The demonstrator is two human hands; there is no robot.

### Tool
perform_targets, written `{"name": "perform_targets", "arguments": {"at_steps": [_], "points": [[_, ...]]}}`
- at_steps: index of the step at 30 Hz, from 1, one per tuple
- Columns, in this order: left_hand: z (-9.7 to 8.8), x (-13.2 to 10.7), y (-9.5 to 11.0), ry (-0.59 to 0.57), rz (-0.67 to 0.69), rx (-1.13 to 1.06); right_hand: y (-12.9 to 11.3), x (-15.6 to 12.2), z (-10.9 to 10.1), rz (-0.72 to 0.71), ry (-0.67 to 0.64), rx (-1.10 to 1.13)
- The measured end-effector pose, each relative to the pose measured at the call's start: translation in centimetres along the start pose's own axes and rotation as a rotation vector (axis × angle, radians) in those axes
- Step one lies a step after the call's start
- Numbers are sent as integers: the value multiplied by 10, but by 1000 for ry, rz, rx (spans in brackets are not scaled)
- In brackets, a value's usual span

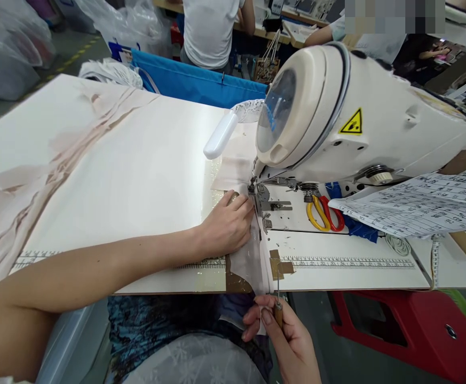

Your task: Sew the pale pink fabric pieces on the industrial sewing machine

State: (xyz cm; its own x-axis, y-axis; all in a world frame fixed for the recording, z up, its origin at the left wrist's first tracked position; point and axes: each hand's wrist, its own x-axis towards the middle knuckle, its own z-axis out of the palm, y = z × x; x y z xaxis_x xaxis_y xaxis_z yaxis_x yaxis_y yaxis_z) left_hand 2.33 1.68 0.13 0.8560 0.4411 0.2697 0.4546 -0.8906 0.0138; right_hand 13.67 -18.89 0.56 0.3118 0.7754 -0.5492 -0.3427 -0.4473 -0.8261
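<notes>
A strip of pale pink fabric (245,264) runs from under the needle of a cream sewing machine (305,106) down over the table's front edge. My left hand (228,221) presses on this fabric just in front of the needle, fingers bent and close together. Below the edge, my right hand (283,333) pinches the fabric's end. An awl (278,314) with a wooden handle is also held in that hand, its thin metal point upward. What lies beneath my left fingers is hidden.
Yellow-and-red-handled scissors (324,213) and a printed paper sheet (420,205) lie to the right. More pink fabric (36,197) spreads over the table's left. A red stool (412,330) stands below right. Beyond a blue cloth bin (200,80) sits another person (208,32).
</notes>
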Motion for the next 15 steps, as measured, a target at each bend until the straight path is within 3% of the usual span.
{"name": "perform_targets", "arguments": {"at_steps": [15], "points": [[2,2,-1,0,8,24,-5,10,12,-125,-50,-82]]}}
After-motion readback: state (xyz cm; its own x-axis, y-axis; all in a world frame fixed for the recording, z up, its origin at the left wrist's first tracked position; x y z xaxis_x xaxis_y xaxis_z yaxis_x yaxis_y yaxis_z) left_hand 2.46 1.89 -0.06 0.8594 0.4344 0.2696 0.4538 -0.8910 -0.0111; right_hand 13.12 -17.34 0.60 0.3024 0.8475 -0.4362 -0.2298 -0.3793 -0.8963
